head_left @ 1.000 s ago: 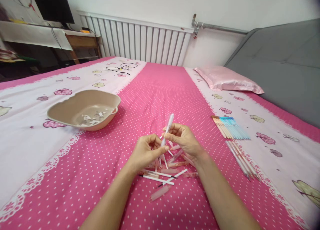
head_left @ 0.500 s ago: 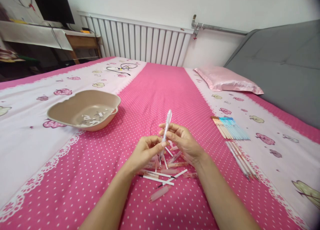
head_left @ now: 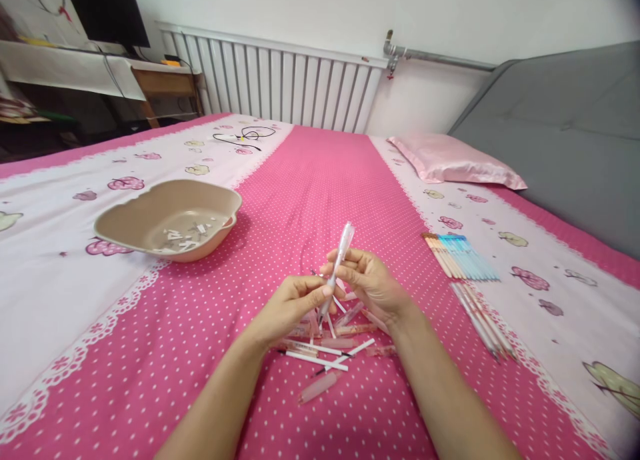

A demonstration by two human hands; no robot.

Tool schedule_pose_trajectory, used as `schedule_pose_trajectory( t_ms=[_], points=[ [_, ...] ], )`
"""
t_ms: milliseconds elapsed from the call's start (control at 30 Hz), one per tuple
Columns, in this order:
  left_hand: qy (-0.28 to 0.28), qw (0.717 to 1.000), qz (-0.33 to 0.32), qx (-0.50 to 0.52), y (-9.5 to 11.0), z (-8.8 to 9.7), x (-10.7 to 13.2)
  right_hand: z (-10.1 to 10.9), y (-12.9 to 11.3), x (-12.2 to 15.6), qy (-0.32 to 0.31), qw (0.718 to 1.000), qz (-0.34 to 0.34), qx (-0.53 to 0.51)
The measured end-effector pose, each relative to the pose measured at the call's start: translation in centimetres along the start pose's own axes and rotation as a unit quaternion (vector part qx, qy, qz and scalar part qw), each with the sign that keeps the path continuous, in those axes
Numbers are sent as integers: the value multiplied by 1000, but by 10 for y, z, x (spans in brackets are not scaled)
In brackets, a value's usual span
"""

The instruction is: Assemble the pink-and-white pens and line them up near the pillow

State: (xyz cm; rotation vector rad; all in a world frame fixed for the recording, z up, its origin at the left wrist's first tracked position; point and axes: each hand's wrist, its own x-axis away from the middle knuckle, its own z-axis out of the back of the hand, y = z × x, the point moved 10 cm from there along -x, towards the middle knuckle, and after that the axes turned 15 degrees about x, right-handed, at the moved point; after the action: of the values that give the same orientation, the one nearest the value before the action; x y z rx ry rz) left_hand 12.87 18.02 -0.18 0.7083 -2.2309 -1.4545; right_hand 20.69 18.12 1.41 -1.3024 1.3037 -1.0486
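Both hands pinch one pale pink-white pen [head_left: 342,248], which is tilted with its clip end up and its tip pointing down. My left hand [head_left: 295,303] is closed on the lower barrel. Higher up, the thumb and fingers of my right hand [head_left: 373,283] grip the same pen. Below the hands lies a loose pile of pen parts: white refills [head_left: 316,361] with dark tips and translucent pink barrels [head_left: 320,387]. Part of this pile is hidden behind the hands.
To the left stands a beige basin [head_left: 165,240] with small white scraps inside. Rows of blue and peach pens [head_left: 463,257] and a few pinkish pens [head_left: 483,320] lie on the right. Farther back are a pink pillow [head_left: 455,161] and a black cable [head_left: 245,137].
The pen's upper end has swung slightly to the right, and my right hand has shifted a little the same way. My left hand stays nearly in place.
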Motion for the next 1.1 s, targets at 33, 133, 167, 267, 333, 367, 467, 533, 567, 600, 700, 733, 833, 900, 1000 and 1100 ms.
schedule_pose_trajectory(
  t_ms=[33,133,167,267,333,367,467,533,567,600,700,733,833,900,1000,1100],
  points=[
    [3,1000,-6,-4,1,0,-1,1,0,0,4,1000,1,4],
    [12,999,-26,-23,5,1,-2,3,-1,-1,11,1000,7,17],
    [19,999,-32,-33,6,2,-3,3,-1,-1,14,1000,9,21],
    [46,995,-49,-72,8,8,-3,5,-2,-2,26,999,13,34],
    [62,992,-56,-99,9,12,-3,6,-2,-2,36,998,11,42],
    [70,989,-59,-112,10,13,-3,7,-2,-2,41,998,8,46],
    [97,983,-68,-144,13,17,-2,7,-2,-1,54,997,-6,60],
    [116,977,-82,-160,16,19,-1,8,-4,-1,60,996,-7,66],
    [124,974,-92,-167,19,20,0,8,-5,0,63,996,-5,68],
    [130,970,-102,-176,21,20,0,8,-5,0,67,995,-3,70],
    [156,958,-128,-204,27,22,3,9,-5,1,85,993,-7,78],
    [166,953,-133,-216,29,22,3,10,-5,1,91,993,-9,81],
    [192,935,-154,-256,35,24,7,10,-5,2,103,991,-10,85],
    [202,921,-169,-287,38,24,9,9,-5,1,107,991,-9,83],
    [224,896,-187,-336,42,24,13,8,-6,0,111,991,-4,74],
    [254,868,-205,-375,46,25,17,8,-5,0,124,989,-6,76]
  ],
)
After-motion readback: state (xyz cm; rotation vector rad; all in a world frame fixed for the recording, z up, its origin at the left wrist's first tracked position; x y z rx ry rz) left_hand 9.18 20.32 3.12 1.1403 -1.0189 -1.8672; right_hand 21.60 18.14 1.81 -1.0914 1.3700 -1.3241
